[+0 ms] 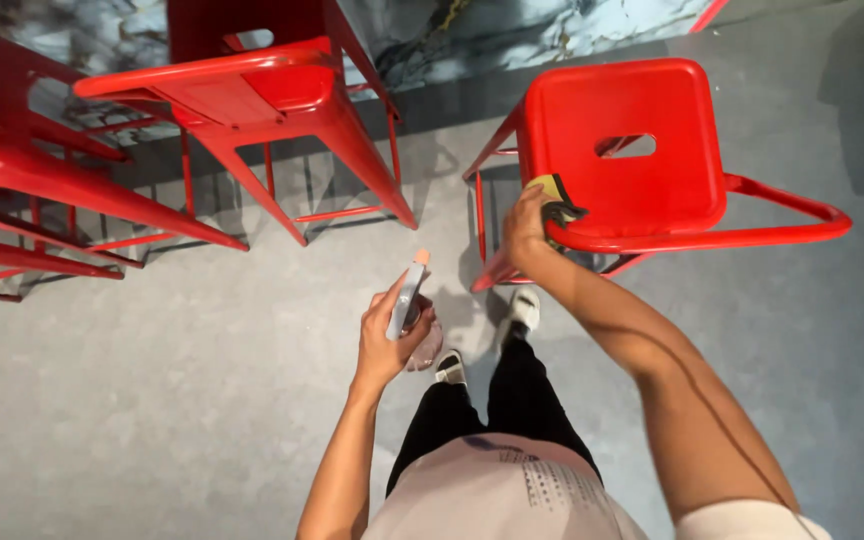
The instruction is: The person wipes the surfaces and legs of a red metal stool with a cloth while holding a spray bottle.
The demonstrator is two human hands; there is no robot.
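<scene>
Right hand presses a yellow-and-dark cloth on the front edge of the red metal stool, fingers closed on it. Left hand grips a spray bottle, held clear, nozzle up.

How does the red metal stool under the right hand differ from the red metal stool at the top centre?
The red metal stool under the right hand shows its whole square seat; the red metal stool at the top centre is cut off by the picture edge. The right hand presses a yellow-and-dark cloth on the first; nothing touches the second. Both have a seat slot.
</scene>
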